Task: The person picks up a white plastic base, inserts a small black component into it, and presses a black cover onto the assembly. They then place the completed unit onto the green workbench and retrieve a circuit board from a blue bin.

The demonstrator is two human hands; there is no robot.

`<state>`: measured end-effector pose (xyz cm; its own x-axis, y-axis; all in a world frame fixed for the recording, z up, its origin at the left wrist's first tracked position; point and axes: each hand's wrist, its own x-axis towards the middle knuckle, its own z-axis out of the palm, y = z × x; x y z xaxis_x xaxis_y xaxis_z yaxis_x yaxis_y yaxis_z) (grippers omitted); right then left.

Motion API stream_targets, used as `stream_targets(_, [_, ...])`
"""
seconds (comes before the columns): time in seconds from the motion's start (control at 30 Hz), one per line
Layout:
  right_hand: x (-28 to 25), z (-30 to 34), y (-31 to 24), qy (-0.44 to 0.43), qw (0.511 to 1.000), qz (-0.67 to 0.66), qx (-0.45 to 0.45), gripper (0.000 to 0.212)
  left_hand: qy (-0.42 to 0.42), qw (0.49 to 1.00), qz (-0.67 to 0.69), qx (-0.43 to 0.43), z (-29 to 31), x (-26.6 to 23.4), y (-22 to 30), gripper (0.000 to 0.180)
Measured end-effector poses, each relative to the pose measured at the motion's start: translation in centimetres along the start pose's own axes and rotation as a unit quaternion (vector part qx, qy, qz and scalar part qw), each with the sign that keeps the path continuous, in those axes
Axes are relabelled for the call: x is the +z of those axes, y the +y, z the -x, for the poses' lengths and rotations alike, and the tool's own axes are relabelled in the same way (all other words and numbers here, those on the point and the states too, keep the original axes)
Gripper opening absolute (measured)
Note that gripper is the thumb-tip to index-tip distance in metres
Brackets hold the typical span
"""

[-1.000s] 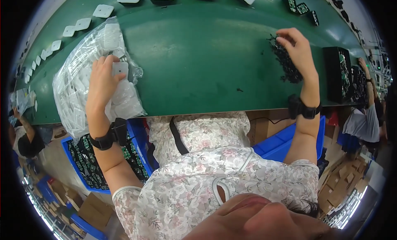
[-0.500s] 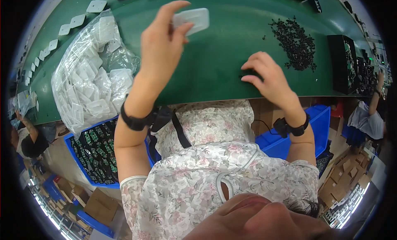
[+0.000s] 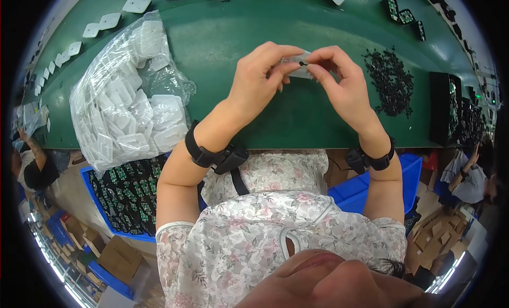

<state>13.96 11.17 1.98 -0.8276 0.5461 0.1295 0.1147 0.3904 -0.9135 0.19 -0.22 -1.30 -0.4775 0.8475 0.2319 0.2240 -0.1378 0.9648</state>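
Over the green table [image 3: 222,35], my left hand [image 3: 260,77] pinches a white rectangular plastic cover [image 3: 300,73] by its left side. My right hand [image 3: 343,85] meets it from the other side, thumb and forefinger closed on a tiny black part [image 3: 303,63] against the cover. The exact kind of this part is too small to make out. To the right of my right hand lies a loose pile of small black parts [image 3: 391,82]. Left of my left arm, a clear plastic bag [image 3: 183,85] holds many white plastic covers [image 3: 121,98].
White covers [image 3: 110,20] line the table's far left edge. Black housings with green circuit boards [image 3: 405,16] lie at the far right. A black box [image 3: 439,109] stands on the right. Blue bins [image 3: 124,235] sit below the table edge. Other people [image 3: 472,173] work at both sides.
My left hand has brought the white cover rightward and nearer. My right hand has moved up and left from the table to meet it, the tiny black part now showing between its fingertips.
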Motion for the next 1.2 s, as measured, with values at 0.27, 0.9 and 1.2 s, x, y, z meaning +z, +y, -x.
stream_targets(0.27, [2.0,-1.9,0.2,0.060,0.996,0.019,-0.058,0.009,0.062,0.998,-0.024,0.021,-0.1,-0.2,0.0,0.014])
stream_targets(0.9, [1.8,-1.5,0.4,0.064,0.993,0.067,-0.068,0.006,0.025,0.971,0.180,-0.154,0.4,-0.4,0.2,0.016])
stream_targets(1.2, [2.0,-1.9,1.3,0.102,0.965,0.151,-0.191,0.010,0.056,0.966,0.197,-0.155,0.4,-0.3,0.8,0.012])
